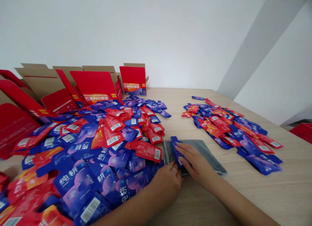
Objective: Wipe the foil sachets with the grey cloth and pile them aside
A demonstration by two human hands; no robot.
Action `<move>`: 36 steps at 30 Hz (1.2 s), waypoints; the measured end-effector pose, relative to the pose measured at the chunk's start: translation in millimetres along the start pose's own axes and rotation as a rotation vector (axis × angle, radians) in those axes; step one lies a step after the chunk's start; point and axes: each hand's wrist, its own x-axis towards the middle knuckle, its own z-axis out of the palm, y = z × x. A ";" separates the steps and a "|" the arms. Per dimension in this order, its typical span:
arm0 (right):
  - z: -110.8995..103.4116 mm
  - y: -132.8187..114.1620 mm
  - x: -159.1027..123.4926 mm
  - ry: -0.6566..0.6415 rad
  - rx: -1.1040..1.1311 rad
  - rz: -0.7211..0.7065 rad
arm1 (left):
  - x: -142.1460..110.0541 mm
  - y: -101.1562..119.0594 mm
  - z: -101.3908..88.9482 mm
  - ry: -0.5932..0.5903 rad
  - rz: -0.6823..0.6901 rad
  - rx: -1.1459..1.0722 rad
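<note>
A blue sachet (175,150) with a narrow spout end lies on a folded grey cloth (207,151) on the table. Across this sachet rests my right hand (195,161), its fingers stretched out flat over the upper face. My left hand (168,180) is closed at the sachet's lower end, by the cloth's near left edge; its fingertips are partly hidden, so what they pinch cannot be made out. A red sachet (148,150) lies just left of the cloth, at the edge of a large heap of blue and red sachets (112,157).
Open red cartons (94,86) with raised flaps line the back left, and a smaller red carton (133,80) stands right of them. A second, longer pile of sachets (224,125) spreads along the right side of the wooden table (290,187). Behind rises a white wall (170,34).
</note>
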 end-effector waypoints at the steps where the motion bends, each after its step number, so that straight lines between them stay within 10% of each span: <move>1: 4.1 -0.3 -0.8 -0.054 -0.034 -0.001 | 0.1 0.2 0.0 0.009 -0.012 -0.003; 7: 5.6 13.1 -3.3 -0.194 -0.235 0.087 | 1.7 -0.5 -2.4 0.030 -0.025 -0.016; 13: -5.3 45.5 -7.3 -0.044 -0.290 0.079 | 0.6 -0.9 -7.3 -0.016 -0.032 -0.026; 18: -15.4 24.9 -8.0 0.088 -0.332 0.041 | -0.6 -0.8 -5.9 -0.035 -0.012 -0.026; 24: -15.2 -12.5 -6.4 -0.014 -0.220 -0.035 | 2.2 0.0 -8.6 -0.045 -0.034 -0.028; 29: 4.4 1.1 -15.8 -0.248 -0.364 -0.113 | 0.4 0.8 -5.7 -0.003 -0.029 -0.008; 36: 20.6 12.0 -1.5 -0.249 -0.531 -0.050 | 1.8 -0.9 -12.8 -0.013 -0.025 -0.034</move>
